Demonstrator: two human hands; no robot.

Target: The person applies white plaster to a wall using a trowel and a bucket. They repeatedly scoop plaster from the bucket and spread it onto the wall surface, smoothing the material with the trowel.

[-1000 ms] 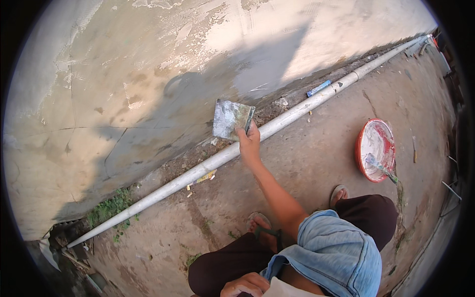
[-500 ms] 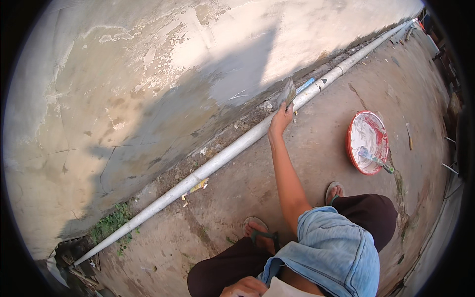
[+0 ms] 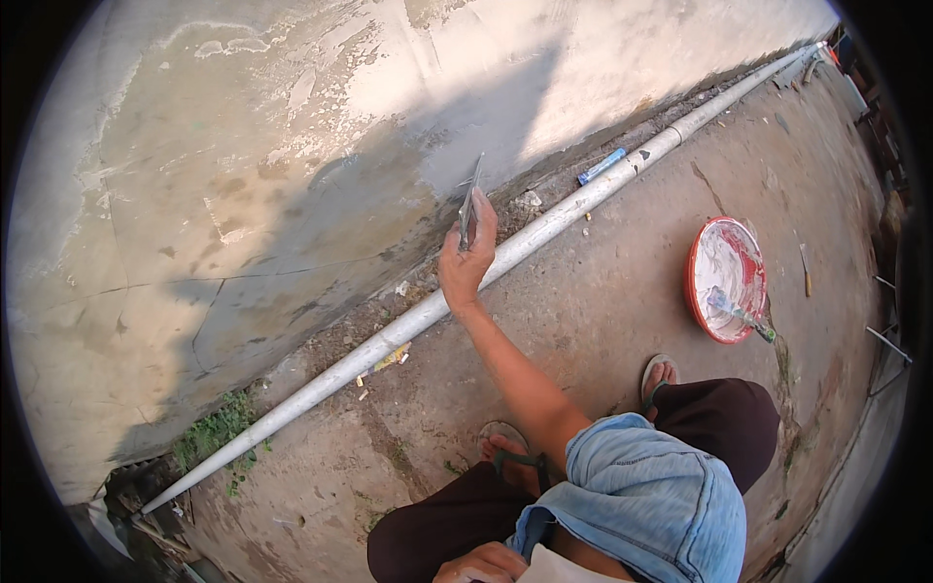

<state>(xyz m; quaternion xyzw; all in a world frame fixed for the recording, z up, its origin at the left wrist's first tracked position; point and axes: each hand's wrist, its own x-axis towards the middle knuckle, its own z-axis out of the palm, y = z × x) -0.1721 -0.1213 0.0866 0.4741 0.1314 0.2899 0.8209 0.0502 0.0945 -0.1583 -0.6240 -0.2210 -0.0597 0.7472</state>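
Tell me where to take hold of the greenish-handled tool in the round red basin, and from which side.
Best by its handle, probably from the near right: that end juts past the rim, while the other lies inside, among white paste.

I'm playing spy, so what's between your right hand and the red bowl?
In the head view, going from the right hand to the red bowl, you cross the long pale pipe, then brown ground.
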